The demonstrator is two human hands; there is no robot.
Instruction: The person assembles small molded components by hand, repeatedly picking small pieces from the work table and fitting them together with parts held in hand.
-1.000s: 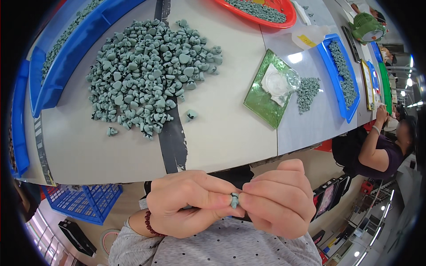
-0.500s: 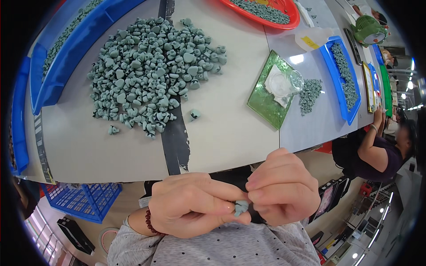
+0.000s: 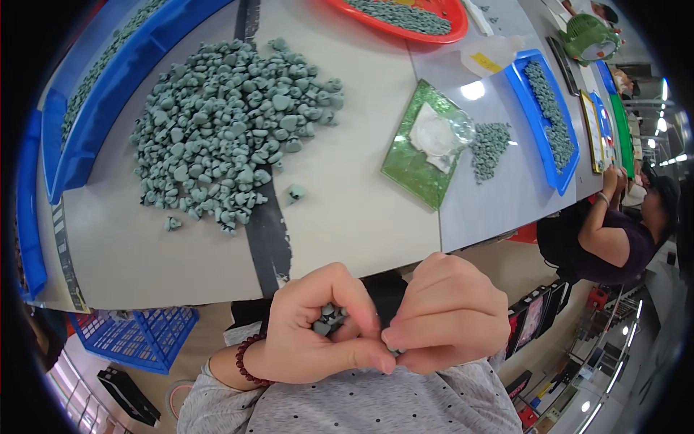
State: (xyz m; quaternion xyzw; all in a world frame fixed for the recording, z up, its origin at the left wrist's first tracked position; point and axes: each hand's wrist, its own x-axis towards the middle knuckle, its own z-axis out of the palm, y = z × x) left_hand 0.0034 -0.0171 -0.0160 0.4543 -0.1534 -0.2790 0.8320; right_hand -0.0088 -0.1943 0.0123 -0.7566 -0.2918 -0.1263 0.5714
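Note:
My left hand [image 3: 311, 340] curls around several small grey-green molded pieces [image 3: 330, 320], which show in the hollow between its fingers and palm. Its thumb and fingertip meet the tips of my right hand [image 3: 452, 315]. Between the touching fingertips a bit of one small grey-green piece [image 3: 395, 351] shows; the right fingers are pinched on it and cover most of it. Both hands are in front of my body, just off the table's near edge. Beyond them lies a large heap of similar grey-green pieces [image 3: 217, 130], with a loose piece [image 3: 296, 192] beside it.
A green square slab [image 3: 412, 166] bears a white patch and a clear round dish [image 3: 463, 132]. Smaller parts [image 3: 491, 148] lie beside it, near a blue tray [image 3: 567, 170]. A red basin [image 3: 441, 36] and a large blue bin [image 3: 108, 123] hold parts. A co-worker [image 3: 614, 231] sits at right.
The left hand has opened its curl, showing the pieces in its palm. The piece at the fingertips is now mostly covered by the right fingers. The whole view has shifted slightly.

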